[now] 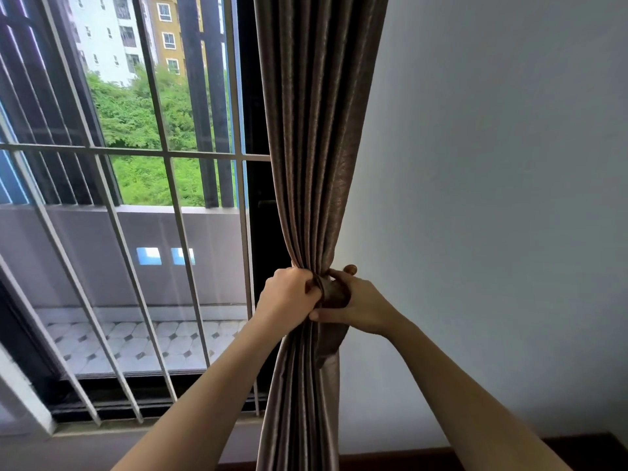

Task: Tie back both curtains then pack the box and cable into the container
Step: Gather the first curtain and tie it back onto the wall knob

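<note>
1. Starting left of the curtain point(316, 147): the window grille point(163, 154) stands uncovered. No second curtain shows, so its state cannot be judged.
2. Left hand point(289, 294): at the curtain's left edge, with the fingers curled round the bunched folds and gripping them together.
3. Curtain: drawn into a narrow waist between the two hands and flaring above and below it. The gathering appears complete.
4. Tie-back band point(334, 294): wrapped about the waist on the curtain's right side, with one end hanging loose just below. No fastening is visible, so this tie is judged in progress and not yet secured.
5. Right hand point(360, 307): at the curtain's right edge, with fingers and thumb curled about the band and holding it against the fabric.
6. Wall point(492, 164): just right of the curtain.
7. Box, cable and container: none in view. Packing is judged outstanding, so the task stands at an early stage.
</note>
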Demonstrator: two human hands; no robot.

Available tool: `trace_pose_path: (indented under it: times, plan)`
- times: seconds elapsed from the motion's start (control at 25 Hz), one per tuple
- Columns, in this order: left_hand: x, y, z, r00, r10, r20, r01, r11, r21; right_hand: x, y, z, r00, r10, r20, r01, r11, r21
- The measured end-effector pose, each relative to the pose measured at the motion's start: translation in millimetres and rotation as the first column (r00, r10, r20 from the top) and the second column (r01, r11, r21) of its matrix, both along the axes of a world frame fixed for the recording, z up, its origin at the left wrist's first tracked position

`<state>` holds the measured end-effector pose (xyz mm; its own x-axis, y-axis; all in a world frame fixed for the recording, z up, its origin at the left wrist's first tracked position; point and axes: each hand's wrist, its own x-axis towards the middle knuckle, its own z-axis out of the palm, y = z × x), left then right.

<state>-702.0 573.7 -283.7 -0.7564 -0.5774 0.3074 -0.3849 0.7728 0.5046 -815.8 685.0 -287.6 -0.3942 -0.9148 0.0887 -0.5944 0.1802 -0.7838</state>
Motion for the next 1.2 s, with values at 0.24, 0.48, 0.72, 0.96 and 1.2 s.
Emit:
trace_pose_path:
  times: [0.24, 0.48, 0.72, 0.96, 1.2]
  plan:
    - [-13.3, 1.9, -5.1, 0.969, 0.213, -0.127, -0.229, 0.966, -0.125, -14.1, -13.4, -3.6, 0.824, -0.177, -0.538, 0.236, 0.971, 0.041]
    - [-27.2, -12.7, -33.9, 0.857, 0.289, -0.427, -0.118, 0.916, 0.383, -50.9, -4.6, -19.7, 0.994, -0.092, -0.057, 0.073, 0.960, -0.269]
    - [-35.0, -14.2, -46.1, 0.857, 0.190, -0.479, 0.036, 0.905, 0.425, -94.8, 14.8, -34.6, 0.991, -0.010, 0.132, 0.028, 0.990, -0.137]
    - [-32.9, -25.7, -52.2, 0.845, 0.155, -0.512, 0.128, 0.871, 0.474, -119.5, 8.0, -57.2, 0.801, -0.033, 0.598, 0.170, 0.970, -0.174]
    - [-24.3, -41.6, -49.6, 0.814, -0.051, -0.579, 0.410, 0.756, 0.510, -113.8, -18.4, -91.3, 0.416, 0.069, 0.907, 0.342, 0.912, -0.226]
